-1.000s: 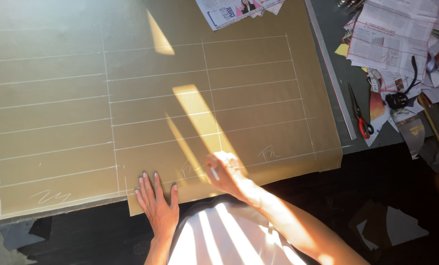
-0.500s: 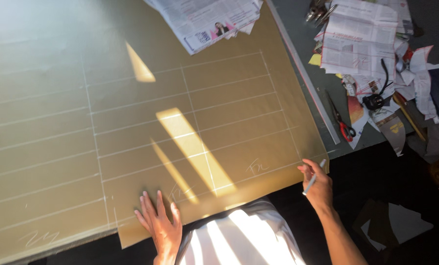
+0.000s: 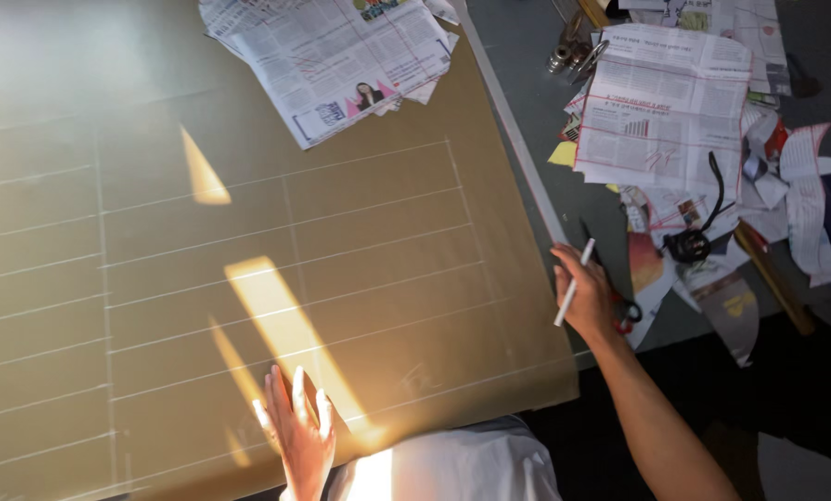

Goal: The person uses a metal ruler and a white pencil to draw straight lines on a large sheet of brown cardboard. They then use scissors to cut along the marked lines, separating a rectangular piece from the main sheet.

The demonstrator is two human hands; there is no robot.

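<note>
So the big olive-tan sheet [image 3: 360, 278] is laid flat across the table [image 3: 536, 111], with a grid of pale chalk lines [image 3: 295, 260] ruled on it. The left hand [image 3: 296, 431] is pressed palm-down on the sheet near its 6 o'clock edge, fingers [image 3: 295, 390] spread and pointing to 12, probably to keep the material from sliding. Over at about 3 o'clock, just past the sheet's right edge, the right hand [image 3: 587, 297] is seen with a thin white marking stick [image 3: 573, 283] pinched between thumb and fingers, tip angled down toward 7 o'clock, not touching the sheet. Right beside that hand, red-handled scissors [image 3: 619, 301] are mostly hidden on the grey tabletop. A long metal ruler [image 3: 508, 130] is lined up along the sheet's right edge. Newspaper [image 3: 341, 56] is lying on the sheet at 12 o'clock, and more folded newspaper [image 3: 661, 102] is piled at 2 o'clock, with a black strapped gadget [image 3: 689, 243] nearby, hard to tell what exactly.
</note>
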